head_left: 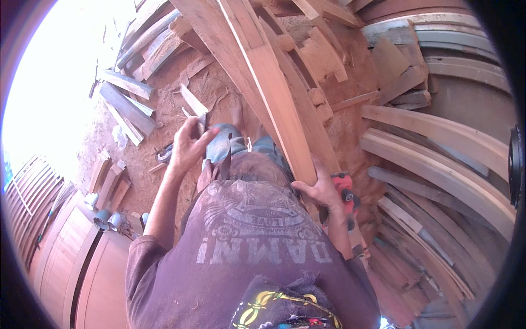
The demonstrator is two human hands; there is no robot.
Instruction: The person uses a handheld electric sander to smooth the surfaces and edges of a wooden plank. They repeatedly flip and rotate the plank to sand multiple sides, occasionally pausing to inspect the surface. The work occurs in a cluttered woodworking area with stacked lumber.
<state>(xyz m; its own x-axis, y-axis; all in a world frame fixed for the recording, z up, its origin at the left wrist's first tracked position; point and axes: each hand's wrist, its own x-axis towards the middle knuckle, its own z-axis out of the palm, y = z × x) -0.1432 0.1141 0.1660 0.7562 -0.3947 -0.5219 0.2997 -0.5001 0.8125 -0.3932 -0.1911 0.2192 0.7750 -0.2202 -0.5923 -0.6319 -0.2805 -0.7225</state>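
Note:
A long, pale, planed wooden board [285,115] runs from the top of the view down to my right side. My right hand [323,189] grips its near end, thumb on the top face and fingers partly hidden at the far edge. Left of my knees, my left hand [192,145] is raised with fingers curled. A small grey piece [203,120] shows between its thumb and fingers; its kind is unclear. Just beyond lies a pale flat strip [193,100], and I cannot tell whether it joins the grey piece. A red and black power tool [345,189] sits beside my right wrist.
Rough timbers [307,82] lie beside the board. Curved wooden pieces [438,164] are stacked at the right. Offcuts [126,104] lie on the sawdust-covered ground [164,123] at the left. Wooden panels [60,241] stand at lower left.

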